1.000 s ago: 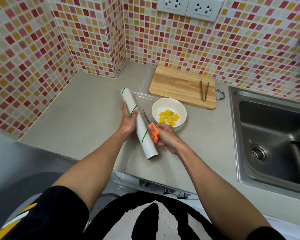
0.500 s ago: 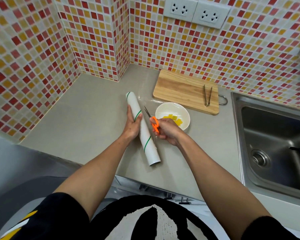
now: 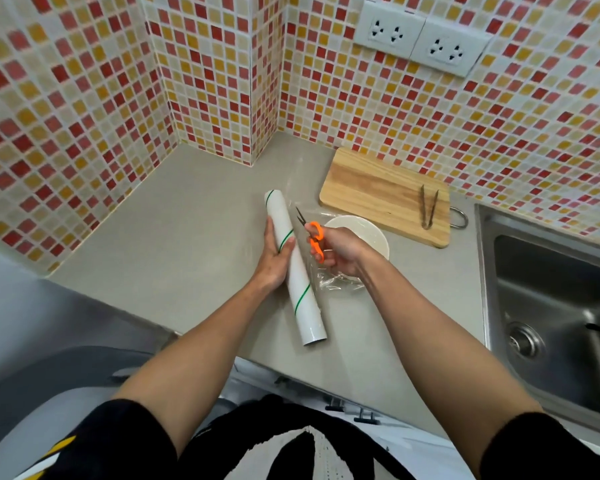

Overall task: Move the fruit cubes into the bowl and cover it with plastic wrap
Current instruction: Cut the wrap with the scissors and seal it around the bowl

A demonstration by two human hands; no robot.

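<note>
A grey countertop (image 3: 174, 237) was shown at the centre of the frame, bounded above and at the left by a wall of red, orange and cream mosaic tiles (image 3: 84, 109). A white roll of plastic wrap (image 3: 296, 268), marked with thin green lines, was seen lying diagonally at mid-frame, its far end toward the upper left and its open near end toward the lower right. The roll was gripped around its middle by the left hand (image 3: 274, 261), the thumb curled over the top and the fingers wrapped beneath. Just to the right, a pair of orange-handled scissors (image 3: 313, 233) was held by the right hand (image 3: 340, 251), the fingers curled through the handles and the dark blades pointed toward the upper left, close beside the roll. A white bowl (image 3: 361, 230) was seen immediately behind and under the right hand, largely hidden by it; the fruit cubes could not be made out. A sheet of clear wrap (image 3: 333, 280) was visible, crumpled at the bowl's lower edge and stretched past its upper left rim. A wooden cutting board (image 3: 378, 192) was placed at the upper right of the bowl, with metal tongs (image 3: 429, 210) lying on its right part. A steel sink (image 3: 551, 299) was shown at the right edge, and two wall sockets (image 3: 421, 38) at the top.
</note>
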